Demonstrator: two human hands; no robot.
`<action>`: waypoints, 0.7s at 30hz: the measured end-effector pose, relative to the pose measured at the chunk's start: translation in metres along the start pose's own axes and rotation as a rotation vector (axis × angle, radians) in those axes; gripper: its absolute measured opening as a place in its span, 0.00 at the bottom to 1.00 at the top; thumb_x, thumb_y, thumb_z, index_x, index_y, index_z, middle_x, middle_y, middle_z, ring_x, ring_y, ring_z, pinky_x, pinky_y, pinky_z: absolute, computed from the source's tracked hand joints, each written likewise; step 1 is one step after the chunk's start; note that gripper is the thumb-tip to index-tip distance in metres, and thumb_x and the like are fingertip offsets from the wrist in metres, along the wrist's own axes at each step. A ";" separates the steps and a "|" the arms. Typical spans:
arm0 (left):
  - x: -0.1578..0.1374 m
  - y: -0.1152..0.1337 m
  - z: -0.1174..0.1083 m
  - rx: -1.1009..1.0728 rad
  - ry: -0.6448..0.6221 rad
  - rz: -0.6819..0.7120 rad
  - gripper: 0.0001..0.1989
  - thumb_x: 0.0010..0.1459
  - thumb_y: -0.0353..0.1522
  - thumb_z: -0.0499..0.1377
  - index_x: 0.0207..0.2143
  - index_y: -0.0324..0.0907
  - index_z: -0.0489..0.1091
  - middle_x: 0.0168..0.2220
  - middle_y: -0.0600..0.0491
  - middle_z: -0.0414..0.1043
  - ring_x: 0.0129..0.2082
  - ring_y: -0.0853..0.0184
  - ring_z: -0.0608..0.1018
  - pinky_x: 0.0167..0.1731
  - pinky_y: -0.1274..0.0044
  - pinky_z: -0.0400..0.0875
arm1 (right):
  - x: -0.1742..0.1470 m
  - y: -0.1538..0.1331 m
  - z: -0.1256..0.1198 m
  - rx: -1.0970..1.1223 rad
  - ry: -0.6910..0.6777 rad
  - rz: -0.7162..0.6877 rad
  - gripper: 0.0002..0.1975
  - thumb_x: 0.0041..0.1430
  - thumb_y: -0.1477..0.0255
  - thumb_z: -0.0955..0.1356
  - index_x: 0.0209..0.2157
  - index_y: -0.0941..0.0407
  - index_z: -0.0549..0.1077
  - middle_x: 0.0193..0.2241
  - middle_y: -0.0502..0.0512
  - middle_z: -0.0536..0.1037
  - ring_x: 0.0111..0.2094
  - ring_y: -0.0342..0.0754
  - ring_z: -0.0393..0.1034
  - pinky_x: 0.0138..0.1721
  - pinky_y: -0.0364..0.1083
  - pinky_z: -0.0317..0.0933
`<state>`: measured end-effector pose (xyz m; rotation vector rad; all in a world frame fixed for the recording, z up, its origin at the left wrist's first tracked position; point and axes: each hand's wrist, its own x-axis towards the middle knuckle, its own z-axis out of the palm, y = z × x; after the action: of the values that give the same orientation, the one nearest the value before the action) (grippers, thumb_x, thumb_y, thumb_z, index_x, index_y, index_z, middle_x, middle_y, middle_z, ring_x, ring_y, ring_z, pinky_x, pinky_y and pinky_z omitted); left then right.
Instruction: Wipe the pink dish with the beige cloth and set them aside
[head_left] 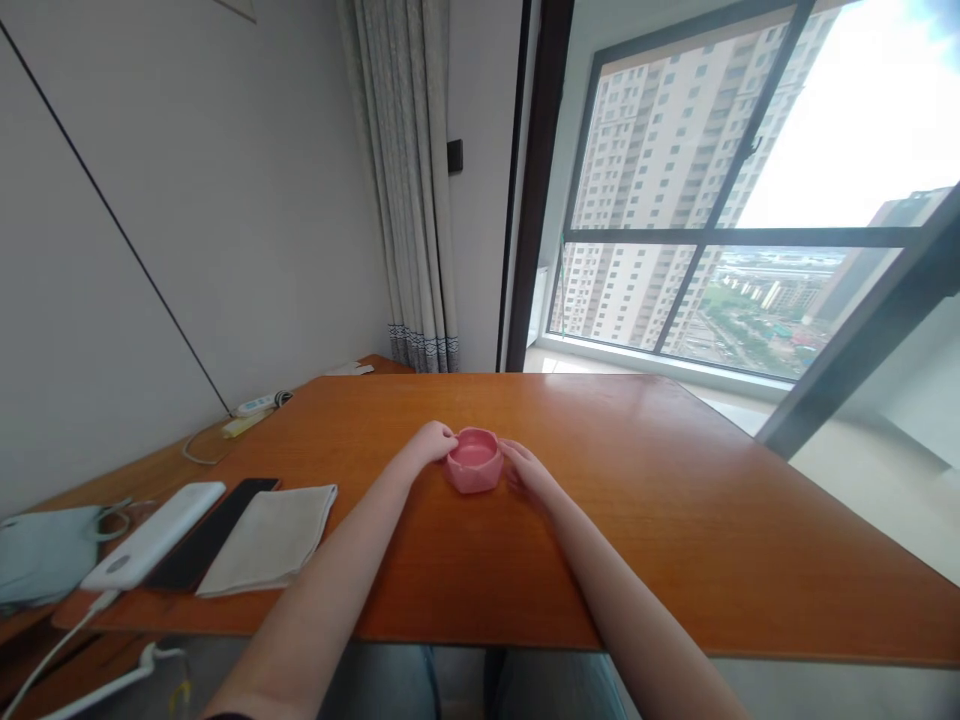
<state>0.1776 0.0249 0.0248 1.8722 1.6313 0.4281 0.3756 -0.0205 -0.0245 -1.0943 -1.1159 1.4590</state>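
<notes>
Left hand (435,442), fingers curled nearly closed, pinches the nine o'clock rim of a pink, faceted bowl (475,480), at twelve o'clock on a glossy orange-brown wooden table (637,520). Right hand (528,470), half-curled, touches its three o'clock side; whether it grips is unclear.

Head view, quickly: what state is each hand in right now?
Left hand: curled at the left rim of the pink bowl; whether it grips cannot be told.
Right hand: at the bowl's right side; grip cannot be told.
</notes>
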 end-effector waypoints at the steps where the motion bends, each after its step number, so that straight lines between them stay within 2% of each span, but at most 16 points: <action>1: -0.002 0.003 0.005 0.002 0.008 0.020 0.08 0.44 0.30 0.54 0.22 0.37 0.72 0.17 0.53 0.68 0.19 0.71 0.71 0.20 0.82 0.61 | 0.000 0.000 -0.001 -0.033 0.003 -0.002 0.17 0.53 0.59 0.64 0.41 0.55 0.70 0.12 0.41 0.59 0.12 0.37 0.47 0.12 0.37 0.42; 3: -0.006 0.004 0.013 0.016 0.035 0.052 0.08 0.45 0.29 0.54 0.21 0.37 0.72 0.17 0.53 0.67 0.19 0.71 0.69 0.20 0.81 0.59 | 0.000 -0.001 -0.003 -0.119 0.016 0.002 0.15 0.54 0.62 0.63 0.39 0.56 0.71 0.09 0.40 0.56 0.11 0.38 0.48 0.12 0.37 0.43; 9: -0.016 0.000 0.023 0.073 0.057 0.067 0.08 0.44 0.29 0.54 0.18 0.37 0.70 0.15 0.55 0.64 0.17 0.72 0.64 0.19 0.79 0.53 | -0.005 -0.004 0.001 -0.368 0.032 -0.034 0.09 0.52 0.65 0.64 0.27 0.57 0.71 0.10 0.42 0.60 0.10 0.38 0.54 0.11 0.38 0.48; 15: -0.021 -0.002 0.024 0.117 0.059 0.077 0.08 0.45 0.29 0.53 0.17 0.38 0.69 0.16 0.54 0.65 0.18 0.71 0.65 0.19 0.79 0.52 | -0.007 -0.002 0.004 -0.391 0.081 -0.042 0.10 0.52 0.67 0.63 0.21 0.56 0.66 0.10 0.43 0.59 0.11 0.38 0.54 0.11 0.38 0.48; 18: -0.024 0.003 0.025 0.137 0.088 0.101 0.09 0.47 0.29 0.53 0.19 0.38 0.70 0.18 0.52 0.68 0.21 0.69 0.68 0.22 0.78 0.55 | -0.006 0.001 0.003 -0.379 0.083 -0.044 0.10 0.52 0.67 0.62 0.21 0.56 0.66 0.10 0.42 0.59 0.10 0.38 0.54 0.11 0.38 0.48; 21: -0.031 0.008 0.024 0.138 0.094 0.134 0.14 0.53 0.34 0.52 0.21 0.39 0.72 0.21 0.50 0.72 0.25 0.67 0.71 0.26 0.78 0.60 | -0.006 0.003 0.003 -0.357 0.090 -0.041 0.10 0.52 0.66 0.63 0.21 0.56 0.66 0.10 0.42 0.59 0.10 0.38 0.53 0.11 0.38 0.47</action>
<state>0.1922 -0.0117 0.0162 2.1016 1.6376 0.4764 0.3731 -0.0269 -0.0261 -1.3599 -1.3584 1.1924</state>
